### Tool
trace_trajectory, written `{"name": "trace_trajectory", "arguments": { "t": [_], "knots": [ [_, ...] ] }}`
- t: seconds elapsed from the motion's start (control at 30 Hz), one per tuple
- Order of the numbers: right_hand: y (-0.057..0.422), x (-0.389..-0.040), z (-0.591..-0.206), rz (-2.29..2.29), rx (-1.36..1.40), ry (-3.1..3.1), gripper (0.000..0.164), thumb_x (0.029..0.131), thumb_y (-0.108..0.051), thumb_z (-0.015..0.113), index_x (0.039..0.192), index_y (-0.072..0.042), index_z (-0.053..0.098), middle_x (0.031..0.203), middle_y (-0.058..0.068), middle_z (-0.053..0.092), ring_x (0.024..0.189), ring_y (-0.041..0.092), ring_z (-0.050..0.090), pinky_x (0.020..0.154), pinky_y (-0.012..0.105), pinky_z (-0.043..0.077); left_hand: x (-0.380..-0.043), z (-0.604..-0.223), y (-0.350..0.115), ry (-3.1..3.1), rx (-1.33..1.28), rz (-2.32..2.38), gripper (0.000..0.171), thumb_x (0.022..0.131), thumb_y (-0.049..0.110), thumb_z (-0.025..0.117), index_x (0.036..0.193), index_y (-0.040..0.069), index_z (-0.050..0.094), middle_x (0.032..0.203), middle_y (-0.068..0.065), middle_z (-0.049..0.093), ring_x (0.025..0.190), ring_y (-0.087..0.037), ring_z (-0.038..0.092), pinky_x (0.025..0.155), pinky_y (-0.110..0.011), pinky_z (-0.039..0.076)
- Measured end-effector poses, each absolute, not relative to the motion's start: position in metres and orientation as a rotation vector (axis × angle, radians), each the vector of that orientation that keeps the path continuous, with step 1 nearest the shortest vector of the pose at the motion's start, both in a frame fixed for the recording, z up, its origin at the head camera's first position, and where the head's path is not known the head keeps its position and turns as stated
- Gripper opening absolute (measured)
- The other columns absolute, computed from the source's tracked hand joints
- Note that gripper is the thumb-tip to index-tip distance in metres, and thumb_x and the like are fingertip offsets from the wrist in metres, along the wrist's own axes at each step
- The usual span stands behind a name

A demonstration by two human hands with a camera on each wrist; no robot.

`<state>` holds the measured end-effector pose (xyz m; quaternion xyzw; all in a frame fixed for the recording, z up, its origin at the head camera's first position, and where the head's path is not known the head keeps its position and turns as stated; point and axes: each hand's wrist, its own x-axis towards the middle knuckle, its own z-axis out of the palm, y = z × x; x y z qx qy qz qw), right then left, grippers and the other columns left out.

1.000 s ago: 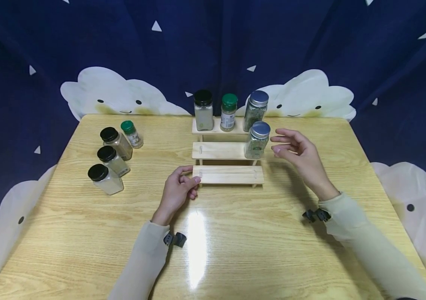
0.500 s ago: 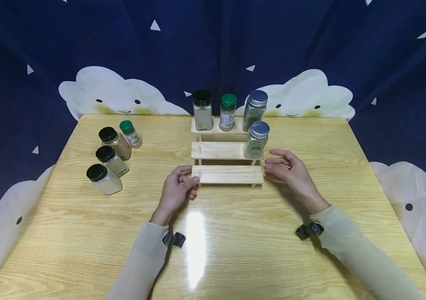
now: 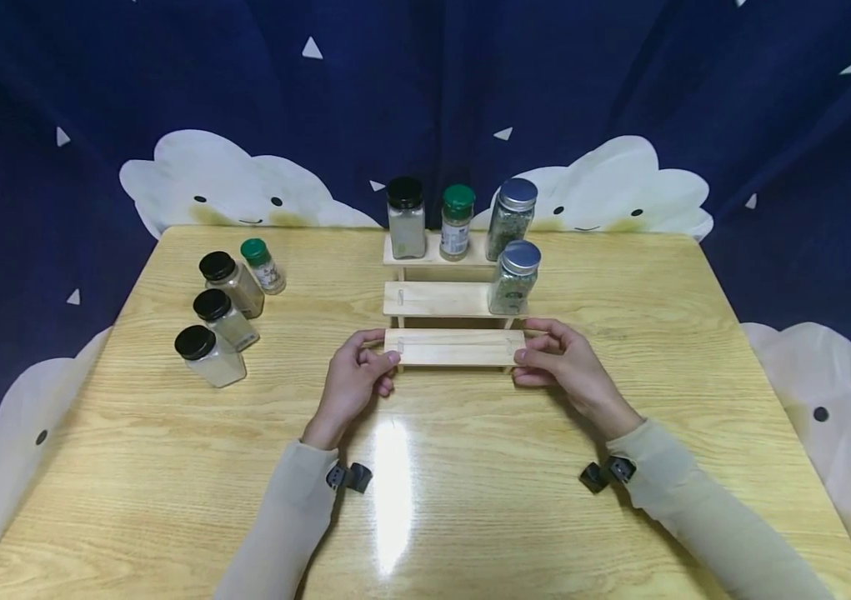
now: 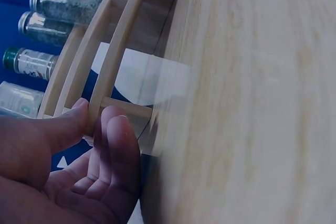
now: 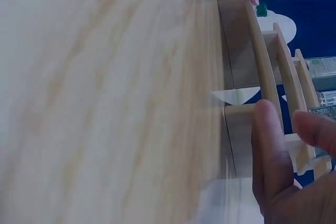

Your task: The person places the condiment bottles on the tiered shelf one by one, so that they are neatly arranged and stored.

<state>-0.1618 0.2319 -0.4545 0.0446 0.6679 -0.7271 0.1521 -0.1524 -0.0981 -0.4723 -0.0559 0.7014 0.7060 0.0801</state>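
Observation:
A three-tier wooden spice rack point(image 3: 455, 347) stands mid-table in the head view. My left hand point(image 3: 353, 379) grips the left end of its lowest step, thumb on top and fingers curled below, also seen on the left hand point(image 4: 89, 166) in the left wrist view. At the opposite end, my right hand point(image 3: 571, 367) holds the same step, its thumb over the edge. On the top tier stand a black-capped jar point(image 3: 406, 221), a green-capped jar point(image 3: 457, 223) and a silver-lidded jar of dried herbs point(image 3: 511, 221). Another silver-lidded jar point(image 3: 513, 279) sits at the middle tier's right end.
Left of the rack, a green-capped jar point(image 3: 264, 268) and three black-capped jars stand on the wooden table point(image 3: 485, 492), the nearest black-capped jar point(image 3: 213, 360) lowest in view. A dark blue curtain point(image 3: 575, 75) with white clouds hangs behind.
My right hand has come down and left from beside the silver-lidded jar on the middle tier to the lowest step's right end, taking hold there. My left hand stays put.

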Motion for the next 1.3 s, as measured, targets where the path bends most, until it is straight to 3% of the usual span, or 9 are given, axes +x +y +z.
{"name": "trace_trajectory", "arguments": {
  "t": [0.5,0.97,1.1,1.3],
  "knots": [
    [0.229,-0.166,-0.458,-2.158,0.131,1.822,0.053,0.102,0.019,0.06,0.151,0.014,0.04,0.093,0.009,0.069,0.073,0.021,0.078,0.074,0.037,0.069,-0.154,-0.47,-0.099,2.124,-0.137,2.095,0.049,0.103,-0.005,0.072,0.148,-0.009,0.055,0.083,-0.013,0.068,0.061,-0.013,0.065,0.057,-0.021,0.061],
    [0.232,-0.162,-0.463,-2.208,0.163,1.761,0.052,0.101,0.019,0.06,0.149,0.012,0.042,0.093,0.014,0.07,0.074,0.024,0.079,0.077,0.039,0.069,-0.131,-0.448,-0.122,2.394,-0.039,1.811,0.047,0.103,0.011,0.078,0.147,0.0,0.063,0.104,-0.011,0.075,0.089,-0.022,0.065,0.072,-0.027,0.055],
    [0.231,-0.161,-0.464,-2.209,0.151,1.759,0.052,0.1,0.021,0.058,0.149,0.012,0.041,0.092,0.012,0.071,0.074,0.023,0.079,0.077,0.038,0.069,-0.121,-0.434,-0.135,2.454,-0.029,1.949,0.041,0.102,0.005,0.078,0.141,-0.002,0.067,0.104,-0.014,0.075,0.088,-0.019,0.066,0.077,-0.024,0.054],
    [0.23,-0.164,-0.464,-2.193,0.144,1.75,0.052,0.102,0.019,0.06,0.149,0.011,0.042,0.088,0.01,0.07,0.073,0.022,0.079,0.076,0.037,0.069,-0.103,-0.403,-0.16,2.573,0.057,2.381,0.027,0.097,-0.012,0.074,0.124,-0.014,0.071,0.096,-0.001,0.075,0.085,-0.012,0.068,0.077,-0.019,0.057]
  ]
}}
